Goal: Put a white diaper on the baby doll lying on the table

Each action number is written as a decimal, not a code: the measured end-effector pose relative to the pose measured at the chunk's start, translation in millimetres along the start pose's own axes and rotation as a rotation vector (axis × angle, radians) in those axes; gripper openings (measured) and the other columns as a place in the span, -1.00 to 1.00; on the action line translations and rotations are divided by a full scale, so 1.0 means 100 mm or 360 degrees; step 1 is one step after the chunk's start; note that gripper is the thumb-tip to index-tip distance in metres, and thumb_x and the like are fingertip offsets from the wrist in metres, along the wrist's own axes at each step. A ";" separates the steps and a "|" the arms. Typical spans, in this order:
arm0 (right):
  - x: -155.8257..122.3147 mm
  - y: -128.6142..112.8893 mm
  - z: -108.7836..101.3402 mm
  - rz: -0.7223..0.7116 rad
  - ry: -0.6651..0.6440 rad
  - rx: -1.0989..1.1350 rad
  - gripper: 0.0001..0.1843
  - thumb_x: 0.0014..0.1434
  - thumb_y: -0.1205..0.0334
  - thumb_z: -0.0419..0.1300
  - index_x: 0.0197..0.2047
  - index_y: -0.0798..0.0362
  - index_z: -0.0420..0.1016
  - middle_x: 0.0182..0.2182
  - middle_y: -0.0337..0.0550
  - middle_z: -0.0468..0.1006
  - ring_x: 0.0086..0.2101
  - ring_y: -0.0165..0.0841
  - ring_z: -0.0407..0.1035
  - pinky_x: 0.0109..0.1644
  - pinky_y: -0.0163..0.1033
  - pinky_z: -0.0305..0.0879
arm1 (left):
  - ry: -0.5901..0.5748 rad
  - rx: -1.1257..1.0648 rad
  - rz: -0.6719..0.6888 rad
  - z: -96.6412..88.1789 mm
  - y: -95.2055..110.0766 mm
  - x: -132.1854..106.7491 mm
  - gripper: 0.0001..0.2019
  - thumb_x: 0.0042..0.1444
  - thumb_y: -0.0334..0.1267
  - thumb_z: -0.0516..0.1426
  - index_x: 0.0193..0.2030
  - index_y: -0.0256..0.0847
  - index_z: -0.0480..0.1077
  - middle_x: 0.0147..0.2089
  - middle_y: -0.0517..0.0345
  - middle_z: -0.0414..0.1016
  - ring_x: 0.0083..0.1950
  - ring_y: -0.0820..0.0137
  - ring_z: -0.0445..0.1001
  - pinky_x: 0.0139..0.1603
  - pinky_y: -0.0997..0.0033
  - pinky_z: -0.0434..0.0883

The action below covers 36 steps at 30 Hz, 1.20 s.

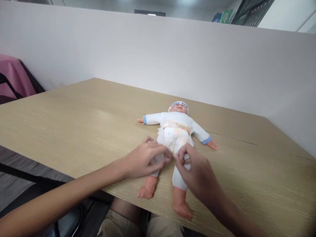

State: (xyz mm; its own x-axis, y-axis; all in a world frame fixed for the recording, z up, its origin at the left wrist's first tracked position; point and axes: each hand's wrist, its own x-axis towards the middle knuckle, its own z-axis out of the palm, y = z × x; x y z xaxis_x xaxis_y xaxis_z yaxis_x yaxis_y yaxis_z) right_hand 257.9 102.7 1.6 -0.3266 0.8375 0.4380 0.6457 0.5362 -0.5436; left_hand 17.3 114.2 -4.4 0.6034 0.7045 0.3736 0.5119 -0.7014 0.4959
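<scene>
A baby doll [175,122] lies on its back on the wooden table [74,121], head away from me, arms spread. It wears a white top with blue cuffs, a white cap, a printed diaper [174,135] and white trousers pulled partway up its legs. My left hand [144,158] is closed on the trouser waistband at the doll's near-left thigh. My right hand [195,171] pinches the waistband at the other thigh. Both bare feet stick out toward the table's near edge.
A white partition wall [172,56] runs behind and to the right of the table. A pink cloth [13,77] lies over a dark chair at far left. My knees and a chair seat show under the table's near edge.
</scene>
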 end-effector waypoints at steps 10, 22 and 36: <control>-0.08 0.48 -0.01 -0.0046 -0.0192 -0.0198 -0.86 0.51 0.09 0.19 -0.07 -0.08 0.54 -0.39 -0.25 0.62 -0.41 -0.25 0.50 -0.30 -0.19 0.31 | 0.0074 0.0029 -0.0347 0.18 -0.39 0.07 -0.67 0.43 0.12 0.24 0.03 -0.10 0.48 -0.38 0.31 0.64 -0.37 0.30 0.50 0.11 0.08 0.27; -0.11 0.40 0.19 -0.0032 -0.0085 -0.0365 -0.83 0.56 0.22 0.09 -0.01 -0.05 0.52 -0.15 -0.10 0.61 -0.28 -0.21 0.56 -0.25 -0.14 0.37 | 0.0237 -0.0060 -0.0152 0.31 -0.47 0.18 -0.77 0.40 -0.09 0.29 -0.28 -0.10 0.53 -0.27 0.20 0.60 -0.15 0.26 0.52 0.16 0.11 0.36; -0.15 0.30 0.13 0.0145 -0.0175 -0.0144 -0.78 0.54 0.18 0.13 0.13 -0.05 0.55 0.28 0.03 0.57 0.12 -0.10 0.59 0.15 -0.03 0.53 | 0.0242 -0.0221 -0.0155 0.27 -0.48 0.16 -0.96 0.40 -0.24 0.29 -0.13 -0.09 0.57 0.24 0.10 0.62 0.28 0.13 0.51 0.37 0.02 0.30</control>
State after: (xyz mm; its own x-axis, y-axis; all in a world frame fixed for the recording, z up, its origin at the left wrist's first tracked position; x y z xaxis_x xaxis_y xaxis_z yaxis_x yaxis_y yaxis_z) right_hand 273.4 108.0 -30.3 -0.3342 0.8914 0.3061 0.7339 0.4499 -0.5089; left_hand 19.0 156.2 -43.3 0.4506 0.7836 0.4277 0.4675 -0.6152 0.6347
